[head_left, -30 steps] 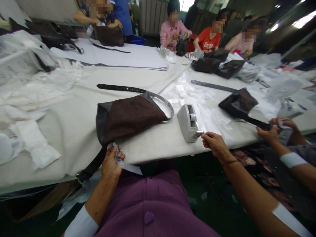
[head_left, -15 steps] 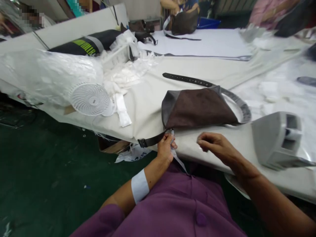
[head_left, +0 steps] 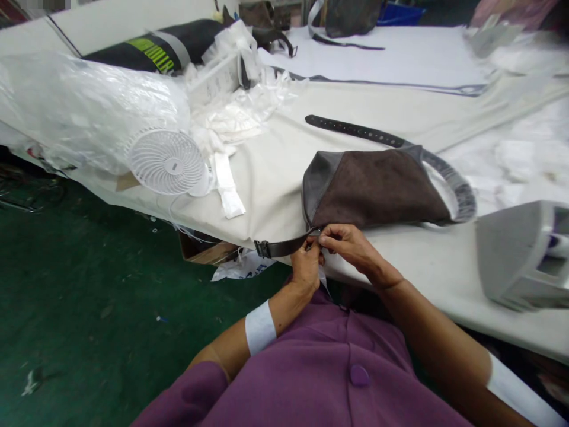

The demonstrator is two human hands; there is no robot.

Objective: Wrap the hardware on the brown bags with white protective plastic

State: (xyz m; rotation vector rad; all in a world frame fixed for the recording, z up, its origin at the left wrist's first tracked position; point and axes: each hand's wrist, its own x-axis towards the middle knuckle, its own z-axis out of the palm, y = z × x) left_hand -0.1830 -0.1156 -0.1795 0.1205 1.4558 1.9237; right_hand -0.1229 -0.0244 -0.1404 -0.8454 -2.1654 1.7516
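Observation:
A dark brown suede handbag [head_left: 377, 190] with grey side panels lies on the cloth-covered table [head_left: 267, 178], close to its front edge. Its dark leather strap [head_left: 280, 248] with a metal buckle runs out over that edge. My left hand [head_left: 306, 270] grips the strap near the bag's corner, with a thin white strip [head_left: 323, 277] hanging below it. My right hand [head_left: 351, 249] pinches at the same spot, touching the left hand. A long perforated strap [head_left: 351, 129] curves from behind the bag. A grey tape dispenser [head_left: 520, 255] stands at the right.
A white desk fan [head_left: 166, 162], a bulky plastic bag [head_left: 89, 112], and loose white packing [head_left: 226, 118] lie on the table's left side. A dark green floor [head_left: 111, 296] lies beyond the front edge. Further bags and a blue crate [head_left: 400, 15] stand at the back.
My view has swung left, bringing the fan and floor into sight. My right hand has left the tape dispenser and come to the strap beside my left hand.

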